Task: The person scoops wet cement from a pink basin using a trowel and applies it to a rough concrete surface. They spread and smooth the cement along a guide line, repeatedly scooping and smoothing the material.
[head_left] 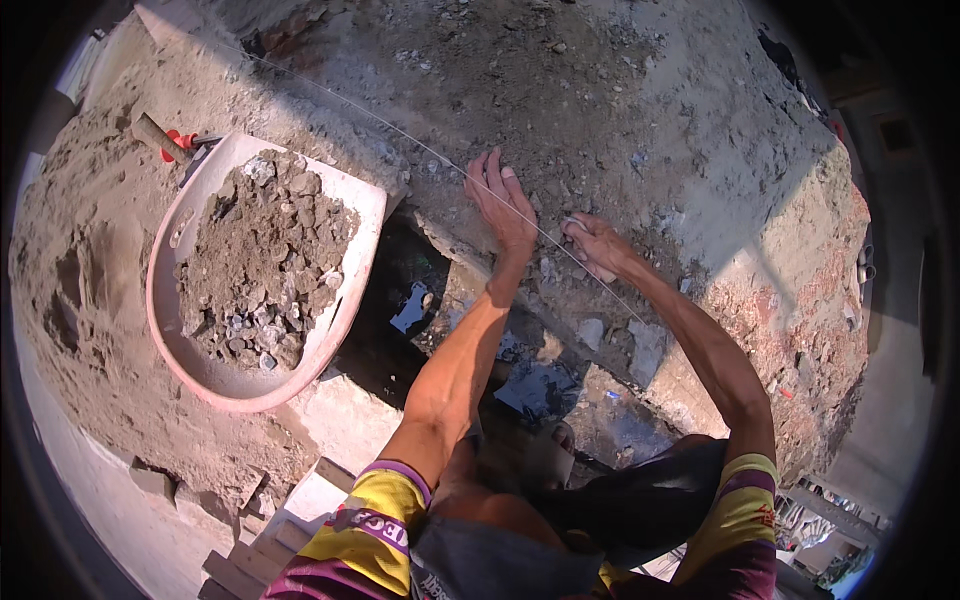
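Note:
A thin pale string (388, 123) runs slantwise across the dirt and passes over both my hands. My left hand (503, 210) is open on or just above the loose soil, its fingers stretched forward and slightly apart, with the string crossing it. To its right, my right hand (603, 250) is closed, fingers curled toward the ground beside the string. Something small and pale shows at its fingertips, but I cannot make out what. Grey-brown soil (575, 130) with small stones lies around and beyond both hands.
A pinkish, round-ended pan (165, 335) heaped with rubble (265, 250) stands at the left. Behind it a wooden handle (160, 138) and a red object (176, 146) stick out. A dark, wet trench (400, 300) lies below my forearms. Bricks (245, 570) are at lower left.

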`<state>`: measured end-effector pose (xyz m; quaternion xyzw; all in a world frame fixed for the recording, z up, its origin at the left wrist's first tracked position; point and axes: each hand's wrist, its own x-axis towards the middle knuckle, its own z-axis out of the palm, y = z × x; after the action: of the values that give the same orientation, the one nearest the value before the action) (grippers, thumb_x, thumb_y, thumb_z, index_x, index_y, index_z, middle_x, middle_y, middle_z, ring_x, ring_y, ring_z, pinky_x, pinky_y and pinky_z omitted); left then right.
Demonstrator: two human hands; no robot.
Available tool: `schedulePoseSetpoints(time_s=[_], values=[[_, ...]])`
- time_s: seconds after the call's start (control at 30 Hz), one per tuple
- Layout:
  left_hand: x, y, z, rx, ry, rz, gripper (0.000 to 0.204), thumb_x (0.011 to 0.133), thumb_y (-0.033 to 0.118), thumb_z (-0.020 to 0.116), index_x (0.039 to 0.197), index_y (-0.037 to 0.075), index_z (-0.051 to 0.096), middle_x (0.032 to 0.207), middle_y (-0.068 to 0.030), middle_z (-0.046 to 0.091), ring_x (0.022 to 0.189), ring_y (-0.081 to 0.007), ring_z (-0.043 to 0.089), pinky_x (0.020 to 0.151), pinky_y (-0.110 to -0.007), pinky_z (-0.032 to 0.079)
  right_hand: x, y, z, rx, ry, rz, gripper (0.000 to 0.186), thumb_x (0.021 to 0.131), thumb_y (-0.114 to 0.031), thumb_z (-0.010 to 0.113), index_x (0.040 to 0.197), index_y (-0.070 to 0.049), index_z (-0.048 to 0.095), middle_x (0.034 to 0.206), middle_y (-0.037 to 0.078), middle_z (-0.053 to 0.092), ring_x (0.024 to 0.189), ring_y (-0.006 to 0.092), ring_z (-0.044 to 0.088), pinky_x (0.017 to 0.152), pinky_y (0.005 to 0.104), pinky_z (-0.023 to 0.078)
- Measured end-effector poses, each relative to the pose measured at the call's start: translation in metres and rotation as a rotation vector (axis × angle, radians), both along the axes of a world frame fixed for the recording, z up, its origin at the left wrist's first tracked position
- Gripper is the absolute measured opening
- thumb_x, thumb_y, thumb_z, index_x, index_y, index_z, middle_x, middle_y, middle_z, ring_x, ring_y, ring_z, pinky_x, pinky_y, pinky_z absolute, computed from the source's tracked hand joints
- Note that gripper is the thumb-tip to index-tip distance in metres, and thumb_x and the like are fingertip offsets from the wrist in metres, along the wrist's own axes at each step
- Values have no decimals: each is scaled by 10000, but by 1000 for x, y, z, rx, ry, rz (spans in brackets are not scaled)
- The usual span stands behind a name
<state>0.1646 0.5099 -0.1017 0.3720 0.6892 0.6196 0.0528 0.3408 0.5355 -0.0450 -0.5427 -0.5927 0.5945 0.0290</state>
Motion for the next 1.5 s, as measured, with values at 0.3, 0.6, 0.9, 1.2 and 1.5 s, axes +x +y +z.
schedulePoseSetpoints(time_s=[0.3, 0.6, 0.9, 1.2, 1.5], values=[[15, 23, 25, 47, -327, -457, 569, 1122, 341, 291, 1572, -4, 334, 1641, -255, 281, 1543, -455, 176, 1271, -550, 94, -1, 4, 58, -163, 78, -264, 318, 1006, -391, 640, 919, -107, 525, 613, -19, 477, 413, 88, 428, 363, 274, 366], [6, -29, 15, -58, -249, -204, 645, 1124, 347, 303, 1615, -51, 169, 1647, -288, 278, 1573, -458, 109, 1274, -580, 10, -59, 2, 179, 207, -15, -68, 329, 1026, -408, 617, 985, -85, 567, 612, -30, 471, 385, 65, 427, 342, 240, 336], [-23, -53, 20, 56, -228, -27, 541, 1107, 229, 354, 1557, -65, 290, 1624, -289, 305, 1558, -457, 173, 1272, -579, 76, -96, 57, 148, 952, -285, 420, 389, 1054, -417, 591, 1164, -47, 637, 686, 139, 575, 629, 263, 544, 641, 442, 465], [-71, -31, -17, -240, 153, 8, 594, 1108, 255, 366, 1543, -139, 271, 1636, -341, 224, 1547, -492, 160, 1266, -581, 121, -22, 72, 11, 850, -416, 420, 439, 1046, -373, 609, 1277, 0, 598, 894, 272, 701, 825, 422, 654, 780, 463, 515], [-21, 3, -11, -191, 31, -33, 641, 1109, 292, 358, 1565, -136, 216, 1641, -336, 186, 1550, -497, 118, 1258, -603, 113, -44, 36, 15, 68, -157, 211, 741, 1038, -411, 629, 1573, 24, 356, 659, 17, 513, 450, 104, 457, 391, 313, 352]])
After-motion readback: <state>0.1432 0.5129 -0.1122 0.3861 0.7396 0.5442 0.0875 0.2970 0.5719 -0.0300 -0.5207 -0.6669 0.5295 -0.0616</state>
